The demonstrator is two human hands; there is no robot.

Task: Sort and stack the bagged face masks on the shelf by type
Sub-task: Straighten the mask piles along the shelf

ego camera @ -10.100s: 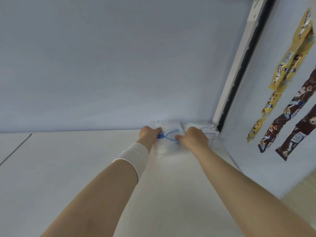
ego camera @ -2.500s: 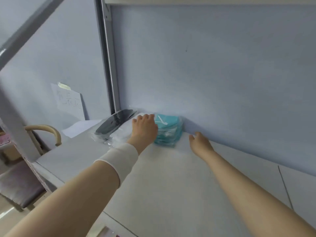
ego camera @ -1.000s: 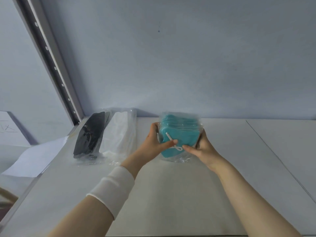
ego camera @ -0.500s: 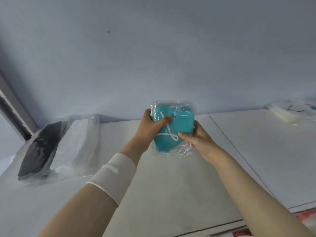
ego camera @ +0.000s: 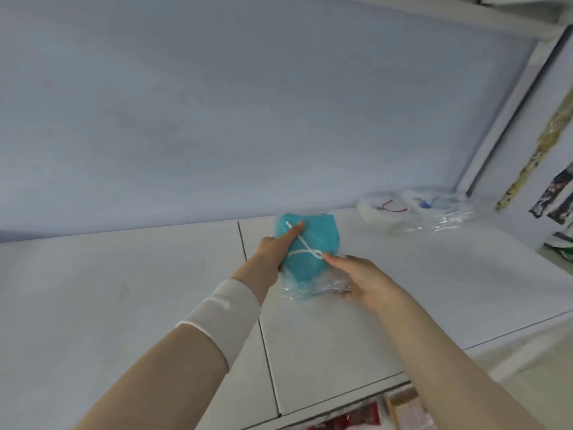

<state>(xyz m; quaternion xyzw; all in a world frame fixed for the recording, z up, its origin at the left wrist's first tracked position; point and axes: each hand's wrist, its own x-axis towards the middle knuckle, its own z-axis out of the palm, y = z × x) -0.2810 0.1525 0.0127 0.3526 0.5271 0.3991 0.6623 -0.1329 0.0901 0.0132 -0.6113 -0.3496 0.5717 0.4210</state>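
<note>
Left hand (ego camera: 273, 249) and right hand (ego camera: 362, 280) are gripping a teal mask bag (ego camera: 310, 243) over a white shelf (ego camera: 124, 290). White mask bags (ego camera: 412, 209) are lying well apart, far right.

Gripping a tilted clear plastic bag of teal face masks (ego camera: 319, 238) with white ear loops between left hand (ego camera: 273, 251) and right hand (ego camera: 364, 282) over the white shelf (ego camera: 124, 290); leaving a red-looped bag of white masks (ego camera: 379, 212) and a blue-looped bag (ego camera: 437, 204) lying side by side far right.

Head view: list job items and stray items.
Job: clear bag of teal masks, in left hand and right hand; red-looped white bagged masks; blue-looped white bagged masks; white shelf board.
Stray: dark hanging snack packets; red packages under shelf.
</note>
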